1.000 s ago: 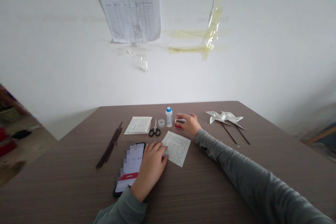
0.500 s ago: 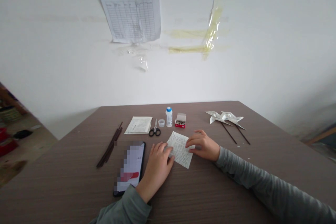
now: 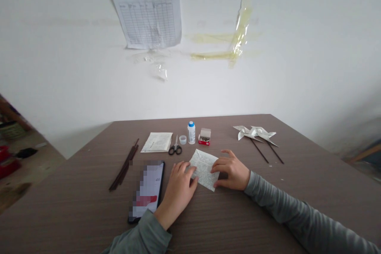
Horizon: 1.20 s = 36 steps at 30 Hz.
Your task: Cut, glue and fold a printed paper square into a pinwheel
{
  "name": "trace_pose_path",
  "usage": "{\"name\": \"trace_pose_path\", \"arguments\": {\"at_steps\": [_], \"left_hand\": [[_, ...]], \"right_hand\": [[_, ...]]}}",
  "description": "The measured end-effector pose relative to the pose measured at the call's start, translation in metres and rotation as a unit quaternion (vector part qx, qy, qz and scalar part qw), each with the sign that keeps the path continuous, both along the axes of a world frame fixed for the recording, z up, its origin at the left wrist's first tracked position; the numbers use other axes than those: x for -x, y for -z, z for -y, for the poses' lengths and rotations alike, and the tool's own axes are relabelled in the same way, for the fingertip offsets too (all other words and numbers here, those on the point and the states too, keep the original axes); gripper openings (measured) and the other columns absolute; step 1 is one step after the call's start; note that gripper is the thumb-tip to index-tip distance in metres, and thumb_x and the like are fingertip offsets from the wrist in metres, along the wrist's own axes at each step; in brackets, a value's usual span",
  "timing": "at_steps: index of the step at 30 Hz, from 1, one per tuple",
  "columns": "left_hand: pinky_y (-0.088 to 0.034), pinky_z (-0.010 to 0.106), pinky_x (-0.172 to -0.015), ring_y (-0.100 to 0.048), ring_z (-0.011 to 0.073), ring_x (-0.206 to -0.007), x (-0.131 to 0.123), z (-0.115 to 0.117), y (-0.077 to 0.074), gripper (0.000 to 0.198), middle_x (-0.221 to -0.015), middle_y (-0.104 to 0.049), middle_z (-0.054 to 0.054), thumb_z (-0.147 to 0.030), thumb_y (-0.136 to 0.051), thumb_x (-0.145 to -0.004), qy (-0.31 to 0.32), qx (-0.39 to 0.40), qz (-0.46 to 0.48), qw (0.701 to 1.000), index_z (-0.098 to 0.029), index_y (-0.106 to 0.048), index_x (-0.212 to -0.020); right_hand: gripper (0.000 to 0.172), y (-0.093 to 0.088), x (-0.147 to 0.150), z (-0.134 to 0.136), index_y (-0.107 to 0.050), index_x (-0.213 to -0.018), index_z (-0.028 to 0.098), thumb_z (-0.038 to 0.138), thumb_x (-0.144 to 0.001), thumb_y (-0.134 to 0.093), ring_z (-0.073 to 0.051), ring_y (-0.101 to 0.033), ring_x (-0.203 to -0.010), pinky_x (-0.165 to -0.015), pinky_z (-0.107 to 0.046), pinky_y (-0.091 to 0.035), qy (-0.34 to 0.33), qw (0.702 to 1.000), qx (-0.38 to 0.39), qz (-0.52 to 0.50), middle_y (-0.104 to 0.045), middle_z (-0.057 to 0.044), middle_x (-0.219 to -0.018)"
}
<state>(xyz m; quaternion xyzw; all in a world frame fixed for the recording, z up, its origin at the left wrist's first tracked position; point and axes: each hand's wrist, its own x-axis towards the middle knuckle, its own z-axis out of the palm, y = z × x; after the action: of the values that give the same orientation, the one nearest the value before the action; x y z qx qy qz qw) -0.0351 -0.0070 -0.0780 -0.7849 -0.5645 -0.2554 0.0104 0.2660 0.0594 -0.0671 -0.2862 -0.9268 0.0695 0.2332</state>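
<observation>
A square sheet of printed paper (image 3: 203, 168) lies turned cornerwise on the table, with a crease near its top corner. My left hand (image 3: 180, 184) rests flat on its left edge, fingers stretched out and thumb apart. At the right edge is my right hand (image 3: 231, 170), its fingertips touching the paper and its thumb spread lower down near the bottom corner. Neither hand grips the sheet. Just beyond the paper are black-handled scissors (image 3: 175, 149), a small clear cup (image 3: 182, 140), a white bottle with a blue cap (image 3: 191, 133) and an open red box (image 3: 204, 139) of small metal pieces.
A phone (image 3: 149, 190) lies left of my left forearm. Dark brown sticks (image 3: 125, 166) and a stack of printed paper (image 3: 157, 142) are farther left. Two paper pinwheels (image 3: 258, 134) on sticks lie at the back right. A white wall (image 3: 208, 91) stands behind the table.
My right thumb has moved down and away from the fingers, widening the hand at the paper's right edge. My left hand and the sheet look the same.
</observation>
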Motion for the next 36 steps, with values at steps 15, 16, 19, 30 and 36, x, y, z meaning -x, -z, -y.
{"name": "trace_pose_path", "arguments": {"at_steps": [15, 16, 19, 30, 36], "left_hand": [[-0.068, 0.07, -0.14, -0.087, 0.0426, -0.151, -0.001, -0.002, 0.003, 0.038, -0.151, -0.094, 0.015, -0.013, -0.08, -0.109, -0.001, -0.019, -0.023, 1.0, -0.027, -0.098, -0.14], [-0.068, 0.069, -0.14, -0.087, 0.043, -0.15, -0.001, -0.002, 0.003, 0.038, -0.151, -0.095, 0.015, -0.013, -0.08, -0.109, -0.003, -0.02, -0.022, 1.0, -0.027, -0.098, -0.139], [-0.068, 0.066, -0.14, -0.087, 0.0437, -0.15, -0.002, -0.002, 0.004, 0.039, -0.151, -0.095, 0.015, -0.013, -0.081, -0.108, -0.011, -0.021, -0.026, 0.999, -0.029, -0.099, -0.138], [-0.068, 0.065, -0.141, -0.087, 0.0433, -0.153, -0.001, -0.001, 0.0, 0.038, -0.152, -0.096, 0.013, -0.015, -0.081, -0.109, -0.015, -0.028, -0.042, 0.999, -0.031, -0.099, -0.139], [-0.068, 0.069, -0.141, -0.086, 0.0436, -0.154, -0.003, 0.001, -0.008, 0.038, -0.153, -0.095, 0.013, -0.013, -0.085, -0.108, -0.014, -0.01, -0.037, 0.999, -0.029, -0.098, -0.14]], "right_hand": [[0.037, -0.008, 0.001, 0.004, -0.099, -0.137, 0.03, 0.053, -0.109, -0.106, -0.035, -0.093, -0.123, -0.149, -0.072, -0.044, 0.005, 0.999, -0.005, 0.043, -0.101, -0.009, -0.129], [0.036, -0.008, 0.001, 0.003, -0.099, -0.138, 0.03, 0.052, -0.11, -0.105, -0.035, -0.093, -0.123, -0.15, -0.072, -0.044, 0.005, 0.999, -0.005, 0.045, -0.101, -0.009, -0.129], [0.032, -0.007, 0.001, 0.002, -0.099, -0.138, 0.031, 0.051, -0.113, -0.102, -0.035, -0.093, -0.122, -0.149, -0.076, -0.045, -0.001, 0.999, -0.003, 0.049, -0.101, -0.009, -0.127], [0.058, -0.011, 0.01, 0.003, -0.102, -0.14, 0.038, 0.073, -0.096, -0.113, -0.04, -0.089, -0.126, -0.152, -0.078, -0.044, 0.039, 0.996, 0.058, 0.058, -0.098, -0.008, -0.13], [0.035, -0.018, 0.014, 0.007, -0.104, -0.133, 0.04, 0.059, -0.104, -0.108, -0.039, -0.09, -0.126, -0.151, -0.071, -0.049, 0.061, 0.993, 0.072, 0.064, -0.099, -0.007, -0.127]]}}
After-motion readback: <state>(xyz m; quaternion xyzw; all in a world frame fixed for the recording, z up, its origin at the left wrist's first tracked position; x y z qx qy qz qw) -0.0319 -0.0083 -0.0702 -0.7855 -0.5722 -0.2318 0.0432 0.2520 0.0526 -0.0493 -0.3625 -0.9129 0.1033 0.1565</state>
